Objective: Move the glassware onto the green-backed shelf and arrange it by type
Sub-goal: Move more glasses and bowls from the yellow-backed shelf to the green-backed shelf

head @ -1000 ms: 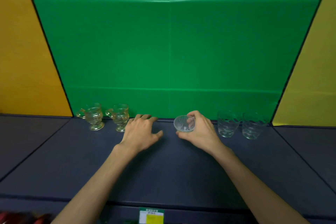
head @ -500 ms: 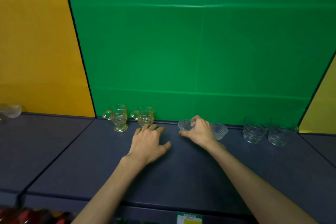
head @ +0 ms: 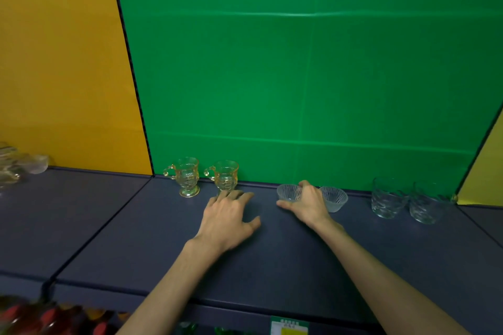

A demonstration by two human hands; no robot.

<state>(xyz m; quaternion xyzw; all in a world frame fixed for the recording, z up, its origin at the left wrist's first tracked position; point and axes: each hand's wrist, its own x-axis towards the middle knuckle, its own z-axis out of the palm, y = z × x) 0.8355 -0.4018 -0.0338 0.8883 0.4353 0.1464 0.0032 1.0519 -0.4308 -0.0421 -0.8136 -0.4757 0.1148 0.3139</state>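
i am gripping a small ribbed glass bowl (head: pixel 289 192) in my right hand (head: pixel 309 205), fingers curled round its rim, setting it on the green-backed shelf (head: pixel 272 253). its twin bowl (head: pixel 336 198) is sitting just right of that hand. my left hand (head: pixel 228 221) is resting flat, open and empty, left of the bowl, fingertips near the amber cups (head: pixel 224 175).

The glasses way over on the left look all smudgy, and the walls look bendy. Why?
Head view: the glasses at the far left sit at the picture's edge, where it blurs; the wide lens leans the straight panel edges beside the green wall. The amber mugs and ribbed bowl near the middle look sharper; the clear tumblers stay faint in dim light.
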